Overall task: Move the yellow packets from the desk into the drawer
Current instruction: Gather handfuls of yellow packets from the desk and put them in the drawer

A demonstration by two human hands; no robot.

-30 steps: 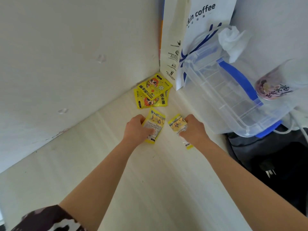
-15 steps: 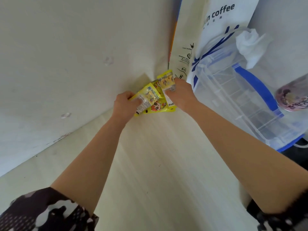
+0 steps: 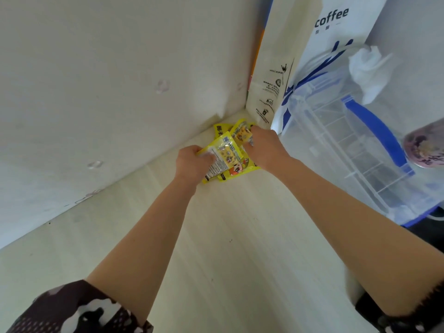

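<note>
Hands meet at the far corner of the desk (image 3: pixel 216 248), where the wall (image 3: pixel 96 92) turns. Left hand (image 3: pixel 192 164) grips one yellow packet (image 3: pixel 224 156) with curled fingers, holding it tilted, printed back facing up, above the others. Right hand (image 3: pixel 265 150) is curled over a second packet (image 3: pixel 242 134), which stands up from its fingers toward the wall; its fingertips are hidden beneath the hand, so whether they also touch the packets below cannot be told. Remaining packets lie as a loose pile (image 3: pixel 236 173) flat on the desk, directly under and between both hands, overlapping one another; one with a cartoon face shows at the near edge, and another corner (image 3: pixel 219 131) shows at the far side, close to the wall. Exact count of the pile cannot be told. No drawer appears in view. Paper bag (image 3: pixel 271 75) printed "coffee" stands upright in the corner, just beyond the right hand. Clear bin (image 3: pixel 348 150) with a blue handle sits to the right of the bag, near the right forearm, with white tissue (image 3: pixel 370 70) at its far rim. Purple-patterned cup (image 3: pixel 425 150) lies at the right edge of the frame against the bin. Both forearms are bare, with dark patterned sleeves (image 3: pixel 72 311) at the near edge.
</note>
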